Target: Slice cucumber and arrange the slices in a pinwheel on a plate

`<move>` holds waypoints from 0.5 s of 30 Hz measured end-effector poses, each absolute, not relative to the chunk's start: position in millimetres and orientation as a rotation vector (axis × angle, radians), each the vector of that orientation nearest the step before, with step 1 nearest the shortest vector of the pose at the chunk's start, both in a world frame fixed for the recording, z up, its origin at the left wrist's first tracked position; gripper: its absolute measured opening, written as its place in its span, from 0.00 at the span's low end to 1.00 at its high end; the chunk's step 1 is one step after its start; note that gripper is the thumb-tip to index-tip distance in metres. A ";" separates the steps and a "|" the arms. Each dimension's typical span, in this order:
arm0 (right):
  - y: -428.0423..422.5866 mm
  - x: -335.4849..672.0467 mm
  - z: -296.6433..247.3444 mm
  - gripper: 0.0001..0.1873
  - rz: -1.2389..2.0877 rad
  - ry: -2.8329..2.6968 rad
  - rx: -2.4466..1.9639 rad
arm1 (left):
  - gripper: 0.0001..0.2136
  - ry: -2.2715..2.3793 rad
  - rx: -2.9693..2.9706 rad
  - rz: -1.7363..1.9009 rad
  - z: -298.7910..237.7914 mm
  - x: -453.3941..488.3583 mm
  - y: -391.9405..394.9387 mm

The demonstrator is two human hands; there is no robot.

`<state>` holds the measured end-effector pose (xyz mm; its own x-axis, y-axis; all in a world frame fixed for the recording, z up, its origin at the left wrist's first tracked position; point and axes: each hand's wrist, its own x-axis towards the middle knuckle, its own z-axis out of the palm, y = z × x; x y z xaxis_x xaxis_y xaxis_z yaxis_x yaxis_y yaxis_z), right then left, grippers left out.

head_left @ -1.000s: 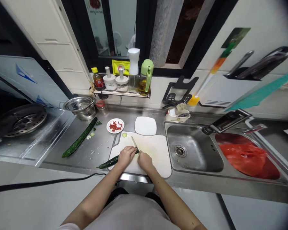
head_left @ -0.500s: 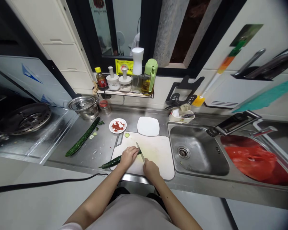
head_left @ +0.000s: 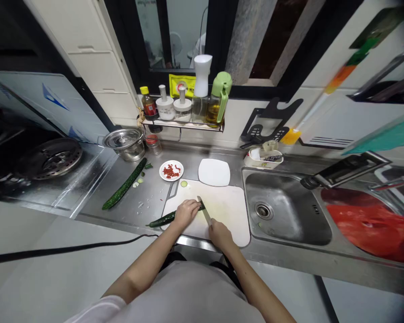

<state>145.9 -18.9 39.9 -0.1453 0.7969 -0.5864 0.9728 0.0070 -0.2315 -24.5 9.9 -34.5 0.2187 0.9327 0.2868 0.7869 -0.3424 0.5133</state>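
Note:
My left hand (head_left: 186, 211) is closed over a dark green cucumber (head_left: 162, 220) that lies across the near left part of a white cutting board (head_left: 225, 211); the cucumber's left end sticks out over the steel counter. My right hand (head_left: 219, 233) grips the handle of a knife (head_left: 204, 211), whose blade rests against the cucumber right beside my left fingers. A single cucumber slice (head_left: 183, 183) lies at the board's far left corner.
A second long cucumber (head_left: 125, 184) and small offcuts lie on the counter to the left. Behind the board stand a small plate of chopped red chilli (head_left: 171, 170) and a white square plate (head_left: 214, 172). A steel sink (head_left: 283, 211) is right, a lidded pot (head_left: 124, 143) far left.
My right hand has drawn back toward me along the board, with the knife still at the cucumber. The camera view has drifted, so everything sits slightly further right.

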 end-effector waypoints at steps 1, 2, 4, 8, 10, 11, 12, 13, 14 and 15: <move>-17.3 145.3 40.2 0.16 -0.873 2.000 1.834 | 0.10 1.624 2.239 0.810 -34.3 -24.6 9.7; -15.5 144.1 40.4 0.16 -0.875 1.999 1.835 | 0.10 1.627 2.240 0.803 -34.2 -24.8 9.6; -10.9 140.3 40.8 0.17 -0.877 2.001 1.834 | 0.10 1.634 2.241 0.787 -33.8 -25.0 9.3; 0.3 130.1 40.3 0.19 -0.874 2.039 1.833 | 0.11 1.631 2.247 0.754 -33.0 -25.4 8.8; 5.8 125.7 38.6 0.19 -0.868 2.051 1.850 | 0.11 1.630 2.250 0.746 -32.9 -25.4 8.3; 8.4 123.9 37.3 0.19 -0.867 2.059 1.857 | 0.11 1.632 2.251 0.746 -32.9 -25.3 8.1; 11.0 122.4 35.7 0.19 -0.868 2.069 1.865 | 0.11 1.634 2.251 0.746 -33.0 -25.2 7.9; 13.7 121.3 34.1 0.19 -0.872 2.078 1.873 | 0.11 1.636 2.252 0.745 -32.9 -25.0 7.7; 16.5 120.4 32.6 0.19 -0.879 2.087 1.881 | 0.11 1.639 2.251 0.742 -32.7 -24.8 7.6; 19.3 120.0 31.3 0.19 -0.891 2.096 1.888 | 0.11 1.644 2.249 0.737 -32.3 -24.6 7.4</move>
<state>120.0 19.3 31.3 -0.1759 0.8418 -0.5103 0.9516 0.0126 -0.3072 -24.6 7.4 -32.3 0.2315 0.9412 0.2462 0.8099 -0.3267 0.4873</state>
